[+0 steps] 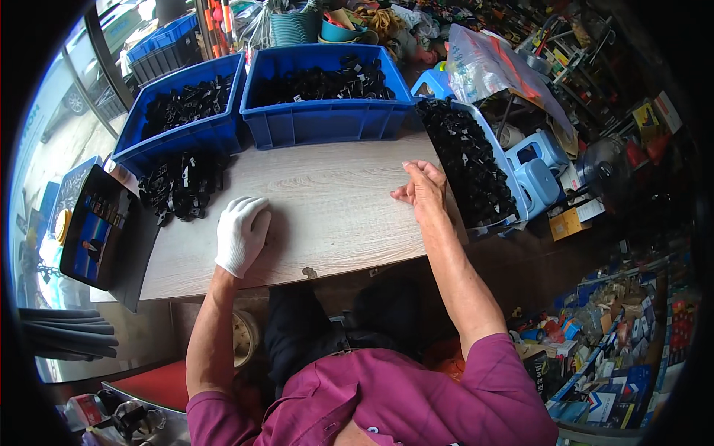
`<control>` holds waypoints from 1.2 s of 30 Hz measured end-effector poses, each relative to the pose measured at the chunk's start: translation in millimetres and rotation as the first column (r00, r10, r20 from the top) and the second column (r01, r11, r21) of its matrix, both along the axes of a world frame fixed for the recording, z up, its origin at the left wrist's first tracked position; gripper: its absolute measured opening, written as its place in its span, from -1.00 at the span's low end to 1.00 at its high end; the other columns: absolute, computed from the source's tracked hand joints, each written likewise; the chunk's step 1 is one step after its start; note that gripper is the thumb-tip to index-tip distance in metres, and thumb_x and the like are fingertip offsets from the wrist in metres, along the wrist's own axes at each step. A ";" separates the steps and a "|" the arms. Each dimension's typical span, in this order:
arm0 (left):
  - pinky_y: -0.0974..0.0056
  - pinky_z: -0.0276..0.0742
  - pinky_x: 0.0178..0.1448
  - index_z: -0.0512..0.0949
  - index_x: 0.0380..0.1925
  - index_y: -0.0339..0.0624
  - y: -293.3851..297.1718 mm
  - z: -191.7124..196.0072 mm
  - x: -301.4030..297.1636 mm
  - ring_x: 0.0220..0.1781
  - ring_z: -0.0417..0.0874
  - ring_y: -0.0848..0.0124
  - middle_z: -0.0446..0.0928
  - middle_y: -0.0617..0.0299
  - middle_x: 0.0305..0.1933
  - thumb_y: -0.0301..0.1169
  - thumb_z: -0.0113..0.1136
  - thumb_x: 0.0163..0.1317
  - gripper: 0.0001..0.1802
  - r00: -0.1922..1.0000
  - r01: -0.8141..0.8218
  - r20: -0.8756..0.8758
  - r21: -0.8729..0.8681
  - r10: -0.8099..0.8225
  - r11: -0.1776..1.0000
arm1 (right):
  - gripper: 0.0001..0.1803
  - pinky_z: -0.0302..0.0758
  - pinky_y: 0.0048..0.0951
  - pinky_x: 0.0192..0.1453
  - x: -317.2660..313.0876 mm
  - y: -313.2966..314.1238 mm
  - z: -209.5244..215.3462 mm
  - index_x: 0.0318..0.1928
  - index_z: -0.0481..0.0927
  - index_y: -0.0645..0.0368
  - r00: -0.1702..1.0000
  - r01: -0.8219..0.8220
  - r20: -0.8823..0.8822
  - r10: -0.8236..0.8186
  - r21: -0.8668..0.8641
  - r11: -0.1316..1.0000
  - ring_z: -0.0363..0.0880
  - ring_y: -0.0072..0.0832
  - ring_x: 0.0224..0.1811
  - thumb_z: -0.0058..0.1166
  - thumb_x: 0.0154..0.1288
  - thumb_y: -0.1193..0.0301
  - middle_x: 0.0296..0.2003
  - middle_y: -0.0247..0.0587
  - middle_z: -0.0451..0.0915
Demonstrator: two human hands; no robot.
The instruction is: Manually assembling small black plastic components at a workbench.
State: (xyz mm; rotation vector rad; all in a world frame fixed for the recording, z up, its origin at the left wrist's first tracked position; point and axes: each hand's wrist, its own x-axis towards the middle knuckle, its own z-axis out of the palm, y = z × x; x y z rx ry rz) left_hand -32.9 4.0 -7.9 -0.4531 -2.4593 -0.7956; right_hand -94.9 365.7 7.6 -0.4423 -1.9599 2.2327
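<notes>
My left hand (243, 236) wears a white knit glove and is above the left part of the wooden tabletop (335, 193). Its fingers are together and curled downward, so whatever is under them, if anything, is hidden. Just beyond it lies a loose pile of small black parts (184, 186), apart from the glove. My bare right hand (424, 189) is over the right side of the table, its fingers bent and apart with nothing visible between them. Nearest to it is a light blue bin (500, 152) filled with similar black parts (468, 160).
Two blue crates (327, 123) (178, 134) holding black parts line the far edge. A tablet screen (93, 230) stands at the left. Light blue stools (539, 178) sit beyond the right bin. Cluttered shelves (610, 349) fill the lower right.
</notes>
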 end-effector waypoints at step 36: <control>0.03 0.34 0.57 0.30 0.50 -0.05 176.7 109.9 -293.7 0.51 0.37 -0.03 0.36 -0.13 0.48 -0.08 0.41 0.28 -0.16 0.823 0.521 0.475 -0.414 -0.311 0.747 | -0.28 0.49 -0.32 -0.18 -146.8 6.4 -31.9 0.05 0.62 0.32 0.854 0.515 -0.087 -0.513 0.279 0.810 0.57 -0.35 -0.28 -0.10 0.50 -0.18 -0.29 -0.10 0.63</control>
